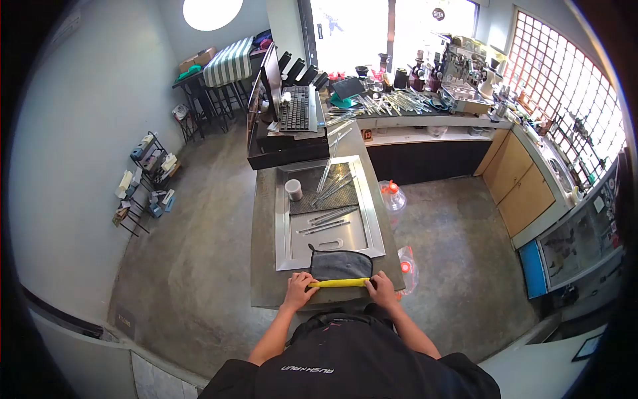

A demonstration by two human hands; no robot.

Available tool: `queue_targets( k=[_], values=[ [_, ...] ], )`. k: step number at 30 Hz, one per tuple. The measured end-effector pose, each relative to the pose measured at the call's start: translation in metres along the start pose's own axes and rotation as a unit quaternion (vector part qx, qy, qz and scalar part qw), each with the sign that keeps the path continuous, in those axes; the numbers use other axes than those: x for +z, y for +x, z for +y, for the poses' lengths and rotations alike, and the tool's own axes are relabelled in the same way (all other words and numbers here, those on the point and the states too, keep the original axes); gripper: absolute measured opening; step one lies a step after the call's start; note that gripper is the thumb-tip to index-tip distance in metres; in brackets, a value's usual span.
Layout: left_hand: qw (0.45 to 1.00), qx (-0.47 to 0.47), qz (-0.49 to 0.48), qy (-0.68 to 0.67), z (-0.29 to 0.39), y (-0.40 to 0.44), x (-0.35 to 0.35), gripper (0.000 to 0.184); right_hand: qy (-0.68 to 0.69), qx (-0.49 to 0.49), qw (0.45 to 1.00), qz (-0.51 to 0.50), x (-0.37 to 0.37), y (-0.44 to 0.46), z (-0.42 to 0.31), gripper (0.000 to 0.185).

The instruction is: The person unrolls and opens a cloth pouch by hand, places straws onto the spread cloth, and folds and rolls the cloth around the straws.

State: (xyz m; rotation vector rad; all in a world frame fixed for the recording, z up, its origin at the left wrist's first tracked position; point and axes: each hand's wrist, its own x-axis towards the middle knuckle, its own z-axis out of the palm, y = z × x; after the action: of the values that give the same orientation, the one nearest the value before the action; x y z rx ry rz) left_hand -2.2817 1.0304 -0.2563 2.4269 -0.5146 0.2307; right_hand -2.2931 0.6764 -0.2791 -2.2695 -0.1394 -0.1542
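A grey microfibre cloth (pixel 341 264) lies at the near end of the counter, its far edge overlapping the metal frame. Its near edge is turned over and shows a yellow underside in a narrow strip. My left hand (pixel 301 290) pinches the left end of that yellow strip, and my right hand (pixel 382 290) pinches the right end. Beyond the cloth is a silver-framed tray (pixel 282 233) set on the counter. Several thin clear packaged sticks (pixel 325 223) lie on it, with a white-lidded canister (pixel 293 190) at its left side.
A keyboard (pixel 297 110) and monitor (pixel 271 76) stand on a black stand farther back. More thin packets (pixel 399 102) cover the back counter near an espresso machine (pixel 465 73). Large clear bottles (pixel 393 199) stand on the floor to the right. Stools and a small rack are at left.
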Motion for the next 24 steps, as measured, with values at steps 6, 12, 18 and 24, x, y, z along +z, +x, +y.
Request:
queue_targets(
  k=[6,12,18,24],
  values=[
    [0.986,-0.096,-0.12,-0.065,-0.017,0.013,0.0,0.022,-0.01,-0.003,0.997,0.076,0.009,-0.001,-0.007,0.025],
    [0.97,-0.151,-0.133,-0.139,-0.008,0.022,-0.003,0.017,0.028,0.004,0.989,0.143,0.01,0.002,-0.023,0.018],
    [0.989,-0.144,-0.013,0.033,0.017,0.012,0.018,0.016,0.005,-0.047,0.997,0.063,0.006,-0.002,-0.007,0.027],
    [0.999,-0.048,-0.007,0.016,0.033,0.011,0.024,0.028,-0.006,-0.134,0.99,0.033,-0.01,-0.001,-0.012,0.037]
  ],
)
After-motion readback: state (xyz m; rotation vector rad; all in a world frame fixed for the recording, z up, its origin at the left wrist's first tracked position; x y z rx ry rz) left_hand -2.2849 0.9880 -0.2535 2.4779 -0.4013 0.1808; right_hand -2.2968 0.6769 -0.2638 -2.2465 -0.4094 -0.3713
